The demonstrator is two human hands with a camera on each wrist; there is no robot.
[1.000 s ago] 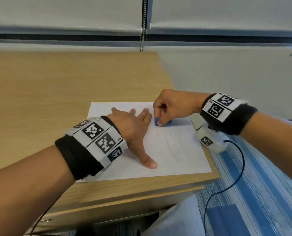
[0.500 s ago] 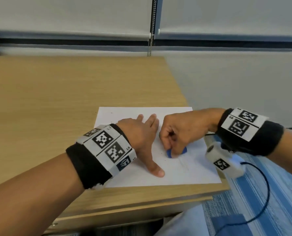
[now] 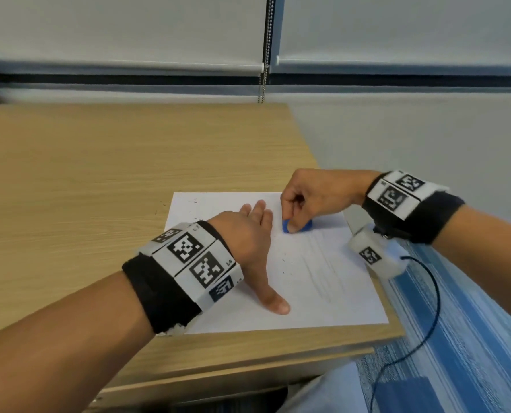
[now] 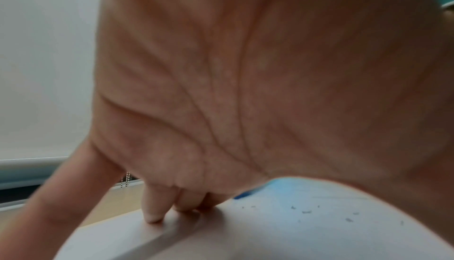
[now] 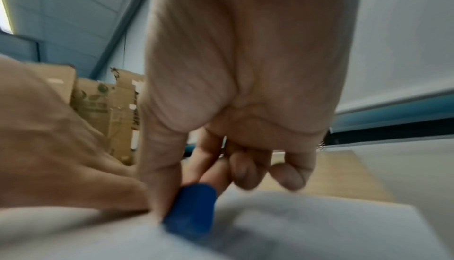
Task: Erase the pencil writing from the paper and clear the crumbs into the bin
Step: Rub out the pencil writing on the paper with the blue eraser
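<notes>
A white sheet of paper lies at the near right corner of the wooden desk, with faint pencil strokes on its right half. My left hand lies flat on the paper, fingers straight and thumb spread toward me. My right hand pinches a blue eraser between thumb and fingers and presses it on the paper's far part, just right of the left fingers. In the right wrist view the eraser stands on the paper. Dark eraser crumbs dot the sheet, and in the left wrist view crumbs lie on the paper.
The desk's right edge runs just beside the paper, with blue striped carpet below. A black cable hangs from my right wrist. A blind's bead chain hangs at the back. Cardboard boxes stand beyond the desk. No bin is in view.
My right hand has slid the eraser back from the near part of the paper to its far part. The left hand has stayed flat on the sheet.
</notes>
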